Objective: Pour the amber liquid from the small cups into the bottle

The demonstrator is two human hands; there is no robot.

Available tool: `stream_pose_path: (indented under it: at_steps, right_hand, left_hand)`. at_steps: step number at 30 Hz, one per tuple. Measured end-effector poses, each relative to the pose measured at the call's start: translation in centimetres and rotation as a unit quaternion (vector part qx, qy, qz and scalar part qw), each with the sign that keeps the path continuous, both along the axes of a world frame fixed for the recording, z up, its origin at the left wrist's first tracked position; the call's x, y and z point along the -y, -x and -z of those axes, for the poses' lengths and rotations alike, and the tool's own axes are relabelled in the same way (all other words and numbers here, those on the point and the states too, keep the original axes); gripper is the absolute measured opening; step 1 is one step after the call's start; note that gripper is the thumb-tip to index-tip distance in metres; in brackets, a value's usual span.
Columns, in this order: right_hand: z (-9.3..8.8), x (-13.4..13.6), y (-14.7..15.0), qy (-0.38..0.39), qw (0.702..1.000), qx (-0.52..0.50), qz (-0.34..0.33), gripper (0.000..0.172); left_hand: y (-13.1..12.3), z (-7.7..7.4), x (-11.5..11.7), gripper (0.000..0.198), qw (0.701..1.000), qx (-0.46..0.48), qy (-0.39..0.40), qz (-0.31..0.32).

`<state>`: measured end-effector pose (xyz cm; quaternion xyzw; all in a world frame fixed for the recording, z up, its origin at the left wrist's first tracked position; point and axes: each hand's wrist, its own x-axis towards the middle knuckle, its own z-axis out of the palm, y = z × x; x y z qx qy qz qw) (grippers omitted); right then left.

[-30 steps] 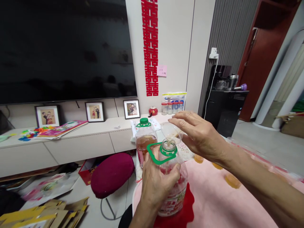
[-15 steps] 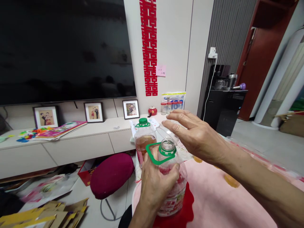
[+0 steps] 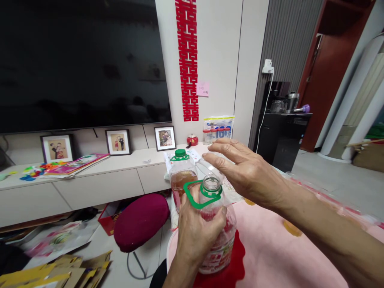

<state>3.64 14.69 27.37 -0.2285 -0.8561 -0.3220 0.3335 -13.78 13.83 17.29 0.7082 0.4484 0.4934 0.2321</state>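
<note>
My left hand (image 3: 199, 232) is wrapped around the upper body of a large clear plastic bottle (image 3: 220, 250) with a green carry handle (image 3: 192, 200) at its neck. The bottle stands uncapped on a red mat (image 3: 238, 260). Above its mouth, my right hand (image 3: 243, 164) holds a clear, round-rimmed vessel (image 3: 207, 168), tilted near the opening; the fingers hide much of it, and its exact kind is hard to make out. Just behind stands a second large bottle (image 3: 183, 180), with a green cap and amber liquid inside.
A pink-covered table (image 3: 267, 244) bears orange round pieces (image 3: 292, 229) at right. A maroon stool (image 3: 141, 222) stands to the left. Behind are a white cabinet (image 3: 99, 184) with framed photos, red-lidded jars (image 3: 206, 137) and a red pot (image 3: 192, 140). Cardboard pieces (image 3: 81, 272) lie lower left.
Almost nothing differs. My right hand and the clear vessel have shifted very slightly left; my left hand keeps its hold on the bottle.
</note>
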Motion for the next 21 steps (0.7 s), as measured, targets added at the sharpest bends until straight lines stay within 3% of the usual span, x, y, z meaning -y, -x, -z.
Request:
stream_pose_path:
  at_steps: [5,7,9,12,17,21]
  right_hand:
    - [1.1,-1.1,-1.0,0.114,0.989,-0.082,-0.046,0.045]
    - [2.1,-1.8,-1.8,0.193,0.960,-0.177,-0.097,0.044]
    - [3.8,-2.7,-2.8,0.273,0.902,-0.309,-0.129,0.050]
    - [8.0,-4.1,-4.3,0.337,0.829,-0.436,-0.098,0.058]
    - [17.7,-6.7,-5.2,0.423,0.711,-0.561,-0.025,0.060]
    - [23.8,-8.7,-4.8,0.460,0.657,-0.596,0.040,0.031]
  left_hand:
    - [0.2,0.0,-0.3,0.047,1.000,-0.004,-0.004,0.004]
    - [0.4,0.2,-0.5,0.048,1.000,-0.010,0.005,-0.006]
    - [0.5,0.4,-0.5,0.053,0.999,-0.014,0.028,-0.026]
    - [0.6,0.6,-0.1,0.059,0.997,-0.024,0.053,-0.045]
    - [0.6,0.6,0.4,0.061,0.994,-0.032,0.065,-0.079]
    - [1.6,1.2,-0.5,0.065,0.995,-0.050,0.067,-0.062]
